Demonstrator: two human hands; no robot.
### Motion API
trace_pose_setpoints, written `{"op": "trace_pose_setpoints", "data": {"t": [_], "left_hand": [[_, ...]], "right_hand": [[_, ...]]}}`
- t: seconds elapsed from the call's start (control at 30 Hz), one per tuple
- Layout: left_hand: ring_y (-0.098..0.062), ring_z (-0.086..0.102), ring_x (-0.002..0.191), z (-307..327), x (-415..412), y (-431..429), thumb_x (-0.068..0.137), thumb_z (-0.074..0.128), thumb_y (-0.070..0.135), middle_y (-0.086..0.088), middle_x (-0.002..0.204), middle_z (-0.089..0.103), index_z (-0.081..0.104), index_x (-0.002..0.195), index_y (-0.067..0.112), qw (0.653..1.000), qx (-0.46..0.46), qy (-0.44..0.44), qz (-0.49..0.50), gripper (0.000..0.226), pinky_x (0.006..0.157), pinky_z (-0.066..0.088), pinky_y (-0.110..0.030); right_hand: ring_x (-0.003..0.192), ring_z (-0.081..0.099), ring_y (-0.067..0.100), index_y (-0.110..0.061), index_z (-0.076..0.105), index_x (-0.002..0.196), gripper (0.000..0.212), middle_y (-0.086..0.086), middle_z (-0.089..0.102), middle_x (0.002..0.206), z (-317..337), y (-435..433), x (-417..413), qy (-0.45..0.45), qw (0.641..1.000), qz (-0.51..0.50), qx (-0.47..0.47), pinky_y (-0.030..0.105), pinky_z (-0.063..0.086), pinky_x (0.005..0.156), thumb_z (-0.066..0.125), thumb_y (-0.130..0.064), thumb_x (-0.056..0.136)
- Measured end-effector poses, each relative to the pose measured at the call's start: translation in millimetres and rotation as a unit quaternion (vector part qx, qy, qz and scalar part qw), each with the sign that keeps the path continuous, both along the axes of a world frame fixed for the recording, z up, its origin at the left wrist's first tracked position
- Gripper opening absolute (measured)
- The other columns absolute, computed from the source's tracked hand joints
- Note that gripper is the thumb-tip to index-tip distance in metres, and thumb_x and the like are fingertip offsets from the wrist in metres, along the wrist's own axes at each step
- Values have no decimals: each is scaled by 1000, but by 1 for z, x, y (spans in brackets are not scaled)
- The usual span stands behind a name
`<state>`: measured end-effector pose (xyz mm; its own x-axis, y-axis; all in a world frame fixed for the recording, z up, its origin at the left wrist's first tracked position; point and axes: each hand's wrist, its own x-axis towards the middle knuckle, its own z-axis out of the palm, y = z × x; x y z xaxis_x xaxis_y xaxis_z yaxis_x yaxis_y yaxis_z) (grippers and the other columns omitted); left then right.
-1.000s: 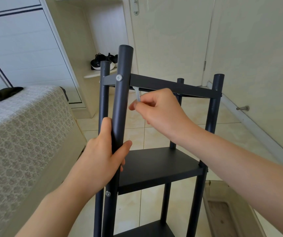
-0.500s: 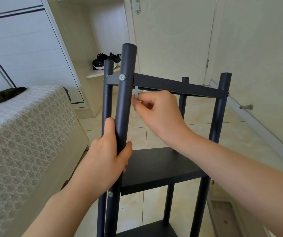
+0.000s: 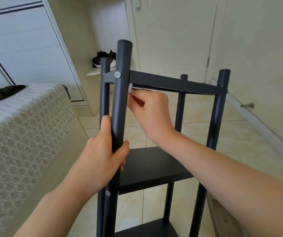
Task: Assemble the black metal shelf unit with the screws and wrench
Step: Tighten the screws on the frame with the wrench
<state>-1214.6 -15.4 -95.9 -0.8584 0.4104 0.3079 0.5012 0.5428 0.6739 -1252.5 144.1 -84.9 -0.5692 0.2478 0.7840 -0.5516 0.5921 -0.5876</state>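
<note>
The black metal shelf unit point(image 3: 156, 166) stands upright on the floor in front of me, with round posts and flat shelves. My left hand point(image 3: 103, 158) grips the nearest post point(image 3: 121, 93) around its middle. My right hand point(image 3: 150, 112) pinches a small silver wrench point(image 3: 130, 88) just right of that post, under the top shelf's front rail point(image 3: 173, 82). The wrench's upper end is hidden behind the rail. A silver screw head point(image 3: 118, 74) shows on the post at rail height, and another screw point(image 3: 108, 193) lower down.
A bed with a patterned cover point(image 3: 22, 134) lies close on the left. Black shoes point(image 3: 103, 59) sit on a low corner shelf behind. A closed door point(image 3: 171, 36) and a wall with a door stop point(image 3: 247, 105) bound the right. Tiled floor point(image 3: 240, 134) lies beyond the unit.
My right hand has moved left with the wrench, closer to the near post and up under the rail. My left hand keeps its hold on the post.
</note>
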Motion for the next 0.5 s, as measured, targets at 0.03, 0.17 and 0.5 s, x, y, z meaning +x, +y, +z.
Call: {"op": "trace_pose_setpoints", "data": {"t": [0.03, 0.17, 0.5], "left_hand": [[-15, 68, 51, 0, -1, 0, 93, 57, 21, 4, 67, 69, 32, 91, 33, 1000, 1, -1, 0, 28, 52, 56, -24], [-15, 68, 51, 0, -1, -1, 92, 57, 24, 4, 67, 69, 33, 92, 33, 1000, 0, -5, -3, 26, 53, 57, -27], [-15, 68, 52, 0, -2, -1, 93, 57, 23, 4, 67, 69, 33, 93, 32, 1000, -4, 4, -4, 26, 52, 58, -33]], "right_hand": [[46, 30, 8, -14, 48, 55, 42, -10, 34, 46, 0, -1, -1, 4, 1000, -2, -2, 20, 28, 51, 65, -13, 93], [48, 33, 3, -7, 60, 59, 34, -12, 38, 51, -1, -2, -5, 19, 1000, 2, -9, 19, 29, 54, 65, -12, 92], [47, 41, 3, -14, 50, 57, 38, -20, 31, 48, -1, -3, -4, 20, 1000, -11, 6, 10, 28, 52, 62, -11, 93]]}}
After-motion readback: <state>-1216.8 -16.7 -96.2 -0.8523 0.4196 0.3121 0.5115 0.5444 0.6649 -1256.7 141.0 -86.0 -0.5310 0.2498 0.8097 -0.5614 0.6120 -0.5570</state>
